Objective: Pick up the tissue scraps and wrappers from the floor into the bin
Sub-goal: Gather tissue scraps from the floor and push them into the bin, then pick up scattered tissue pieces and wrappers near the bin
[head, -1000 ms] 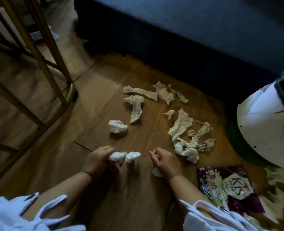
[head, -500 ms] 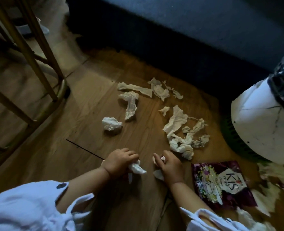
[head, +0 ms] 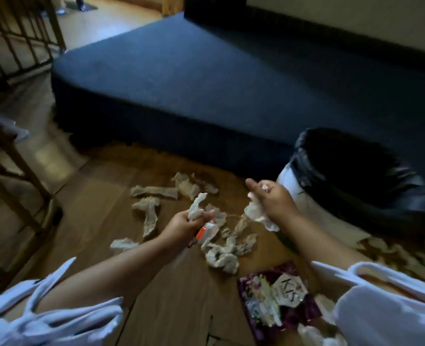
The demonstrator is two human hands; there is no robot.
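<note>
Motion blur softens the whole view. The bin (head: 287,176) shows only a patch of white wall under its black liner (head: 356,176), and its inside is too dark to read. The left hand (head: 184,226) has its fingers curled round a twisted tissue scrap (head: 197,208) that stands up out of the fist. Just under that grip a small orange-and-white piece (head: 202,232) sticks out, too blurred to name. The right hand (head: 272,201) is closed round a crumpled tissue wad (head: 257,214), which spills out below the fist. Both hands are raised off the floor, and the bin stands just beyond the right-hand grip, on its outer side. A purple printed wrapper (head: 279,300) marked "KIS" lies nearer the body than that grip, its lower end partly overlaid by pale scraps.

The floor (head: 94,196) is brown wood-grain planking. Below and between the two grips lies a tangled pile of tissue scraps (head: 221,253). Beyond the left grip lie a flat strip (head: 154,191) and a bent strip (head: 149,217), and one small wad (head: 124,244) sits on the outer side of the left forearm. A dark blue upholstered platform (head: 206,83) fills the far side of the room. Wooden chair legs (head: 21,168) are cut off at the left edge.

The tissues are thin, creased and ragged-edged. The bin wall looks smooth and hard, the liner glossy and wrinkled. White sleeves (head: 381,315) cover both upper arms.
</note>
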